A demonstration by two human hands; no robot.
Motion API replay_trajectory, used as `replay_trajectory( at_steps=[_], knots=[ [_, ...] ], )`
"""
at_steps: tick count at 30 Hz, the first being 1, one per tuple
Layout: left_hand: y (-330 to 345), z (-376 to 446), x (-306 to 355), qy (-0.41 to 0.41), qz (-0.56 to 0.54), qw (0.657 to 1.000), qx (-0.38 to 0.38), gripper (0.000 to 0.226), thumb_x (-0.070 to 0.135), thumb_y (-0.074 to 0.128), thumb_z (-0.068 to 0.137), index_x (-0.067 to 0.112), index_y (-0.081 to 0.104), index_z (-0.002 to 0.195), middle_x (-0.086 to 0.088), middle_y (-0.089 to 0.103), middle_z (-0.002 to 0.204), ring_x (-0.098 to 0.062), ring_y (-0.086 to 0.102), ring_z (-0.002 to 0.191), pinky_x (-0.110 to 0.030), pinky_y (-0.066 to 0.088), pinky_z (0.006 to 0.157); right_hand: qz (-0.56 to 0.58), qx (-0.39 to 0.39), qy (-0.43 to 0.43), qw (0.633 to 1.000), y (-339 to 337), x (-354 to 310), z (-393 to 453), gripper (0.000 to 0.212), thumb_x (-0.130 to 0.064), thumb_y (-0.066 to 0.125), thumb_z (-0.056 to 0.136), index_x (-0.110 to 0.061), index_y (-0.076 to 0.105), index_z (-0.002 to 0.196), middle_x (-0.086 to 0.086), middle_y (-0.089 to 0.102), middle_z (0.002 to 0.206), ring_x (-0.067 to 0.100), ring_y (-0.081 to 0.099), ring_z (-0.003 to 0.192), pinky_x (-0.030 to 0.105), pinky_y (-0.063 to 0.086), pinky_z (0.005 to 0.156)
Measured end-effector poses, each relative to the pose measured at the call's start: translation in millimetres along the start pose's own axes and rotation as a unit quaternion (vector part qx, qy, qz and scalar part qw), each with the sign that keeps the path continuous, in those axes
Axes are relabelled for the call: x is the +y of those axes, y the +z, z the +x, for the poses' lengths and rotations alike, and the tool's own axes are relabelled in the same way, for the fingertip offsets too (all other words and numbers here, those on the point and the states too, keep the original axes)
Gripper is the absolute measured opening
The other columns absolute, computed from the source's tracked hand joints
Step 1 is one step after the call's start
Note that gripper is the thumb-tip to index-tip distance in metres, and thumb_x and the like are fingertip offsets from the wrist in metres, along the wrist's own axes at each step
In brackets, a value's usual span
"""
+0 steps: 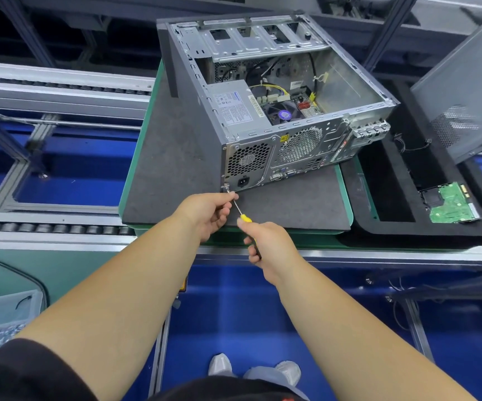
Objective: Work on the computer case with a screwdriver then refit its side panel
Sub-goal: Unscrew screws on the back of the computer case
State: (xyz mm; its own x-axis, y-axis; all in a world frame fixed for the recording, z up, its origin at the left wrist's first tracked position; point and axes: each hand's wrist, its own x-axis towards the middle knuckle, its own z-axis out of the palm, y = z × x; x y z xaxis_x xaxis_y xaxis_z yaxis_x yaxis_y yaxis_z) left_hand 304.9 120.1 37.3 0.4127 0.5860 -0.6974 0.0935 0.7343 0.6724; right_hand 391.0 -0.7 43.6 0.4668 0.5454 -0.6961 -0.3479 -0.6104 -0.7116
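The case (277, 111) is lying on its side on a grey mat (176, 169) that covers a green-edged pallet (135, 157), with its open side facing up and its rear panel turned toward the mat's near edge. The case is sitting toward the mat's far right, its right end overhanging the right edge. Inside, a power supply (234, 104), a fan (283, 112) and yellow wiring are showing.

The right hand (268, 244) is gripping the yellow handle of a screwdriver (241, 212), fingers curled fully round it, near the mat's near edge. The shaft is slanting up and left, with its tip meeting a screw (227, 187) at the lower left corner of the rear panel. The left hand (208, 212) is pinching the shaft near the tip between thumb and forefinger, the other fingers curled under.

The side panel (465, 91) is leaning tilted at the far right, well apart from the case, above a black foam tray (393, 198). A green circuit board (451, 205) is lying in the tray's near right part.

Roller conveyor rails (60, 82) are running off to the left of the pallet. A clear bag (2, 322) of small metal parts is sitting at the lower left. The person's grey shoes (263, 369) are standing on a blue floor (263, 314).
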Motion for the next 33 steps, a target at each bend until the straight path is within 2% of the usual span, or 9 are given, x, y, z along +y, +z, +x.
replay_trajectory(
  at_steps=[6, 9, 13, 16, 19, 23, 27, 30, 33],
  knots=[
    [-3, 1, 1, -0.003, 0.006, 1.000, -0.016, 0.015, 0.022, 0.070, 0.088, 0.010, 0.075, 0.095, 0.005, 0.059, 0.058, -0.003, 0.053, 0.047, -0.014, 0.047, 0.045, -0.084, 0.028, -0.016, 0.996, -1, 0, 3, 0.032, -0.043, 0.062, 0.094, -0.015, 0.067, 0.079, -0.002, 0.070, 0.072, 0.013, 0.052, 0.054, 0.025, 0.043, 0.050],
    [-7, 1, 0, 0.001, 0.011, 0.999, -0.036, 0.017, 0.022, 0.065, 0.092, 0.010, 0.075, 0.100, 0.004, 0.059, 0.061, -0.004, 0.054, 0.049, -0.015, 0.048, 0.047, -0.087, 0.022, 0.024, 0.996, 4, -5, 4, 0.039, -0.044, 0.050, 0.100, -0.016, 0.069, 0.082, -0.008, 0.070, 0.063, 0.010, 0.049, 0.048, 0.022, 0.041, 0.045],
    [-6, 1, -1, 0.008, 0.008, 1.000, -0.019, 0.015, 0.020, 0.066, 0.091, 0.010, 0.075, 0.098, 0.004, 0.059, 0.060, -0.004, 0.053, 0.050, -0.015, 0.048, 0.047, -0.068, 0.009, 0.061, 0.996, 5, -9, 4, 0.048, -0.043, 0.041, 0.104, -0.011, 0.070, 0.082, -0.004, 0.070, 0.059, 0.008, 0.041, 0.044, 0.020, 0.037, 0.041],
    [-3, 2, -2, 0.009, 0.003, 1.000, -0.003, 0.012, 0.019, 0.068, 0.090, 0.010, 0.075, 0.095, 0.004, 0.059, 0.059, -0.004, 0.052, 0.048, -0.014, 0.048, 0.046, -0.036, 0.002, 0.033, 0.999, 1, -4, 0, 0.038, -0.045, 0.057, 0.097, -0.010, 0.067, 0.086, 0.002, 0.066, 0.071, 0.011, 0.043, 0.050, 0.021, 0.038, 0.045],
    [-1, 1, -2, 0.007, 0.002, 1.000, 0.005, 0.010, 0.019, 0.069, 0.090, 0.010, 0.075, 0.091, 0.004, 0.060, 0.058, -0.003, 0.052, 0.047, -0.014, 0.048, 0.045, -0.071, 0.030, -0.028, 0.997, -3, 2, -1, 0.029, -0.041, 0.068, 0.091, -0.013, 0.065, 0.082, 0.003, 0.061, 0.073, 0.014, 0.049, 0.058, 0.025, 0.043, 0.053],
    [1, 2, -2, 0.009, 0.000, 1.000, 0.022, 0.018, 0.021, 0.074, 0.085, 0.007, 0.073, 0.095, 0.003, 0.061, 0.056, -0.004, 0.054, 0.045, -0.015, 0.048, 0.044, -0.085, 0.045, 0.012, 0.995, 1, -5, -1, 0.045, -0.045, 0.049, 0.100, -0.013, 0.069, 0.076, -0.001, 0.062, 0.063, 0.011, 0.048, 0.052, 0.024, 0.039, 0.049],
    [1, 3, -3, 0.012, 0.003, 0.999, 0.030, 0.022, 0.024, 0.078, 0.081, 0.007, 0.073, 0.096, 0.004, 0.063, 0.057, -0.004, 0.056, 0.046, -0.016, 0.048, 0.044, -0.053, 0.016, 0.052, 0.997, 2, -11, -1, 0.053, -0.043, 0.037, 0.105, -0.010, 0.069, 0.077, 0.001, 0.053, 0.064, 0.011, 0.039, 0.051, 0.022, 0.033, 0.044],
    [0, 3, -4, 0.015, -0.002, 1.000, 0.024, 0.021, 0.024, 0.078, 0.081, 0.008, 0.074, 0.095, 0.004, 0.063, 0.058, -0.004, 0.056, 0.047, -0.016, 0.048, 0.045, -0.002, 0.002, 0.033, 0.999, 0, -9, -5, 0.043, -0.047, 0.051, 0.100, -0.010, 0.065, 0.083, 0.003, 0.052, 0.068, 0.012, 0.038, 0.051, 0.021, 0.031, 0.044],
    [-3, 1, -3, 0.014, -0.005, 1.000, 0.001, 0.016, 0.023, 0.072, 0.087, 0.010, 0.075, 0.095, 0.002, 0.061, 0.061, -0.005, 0.056, 0.050, -0.016, 0.050, 0.048, -0.059, 0.041, -0.029, 0.997, -2, -2, -7, 0.035, -0.044, 0.066, 0.091, -0.012, 0.060, 0.078, 0.003, 0.055, 0.068, 0.015, 0.046, 0.056, 0.026, 0.038, 0.050]
  ],
)
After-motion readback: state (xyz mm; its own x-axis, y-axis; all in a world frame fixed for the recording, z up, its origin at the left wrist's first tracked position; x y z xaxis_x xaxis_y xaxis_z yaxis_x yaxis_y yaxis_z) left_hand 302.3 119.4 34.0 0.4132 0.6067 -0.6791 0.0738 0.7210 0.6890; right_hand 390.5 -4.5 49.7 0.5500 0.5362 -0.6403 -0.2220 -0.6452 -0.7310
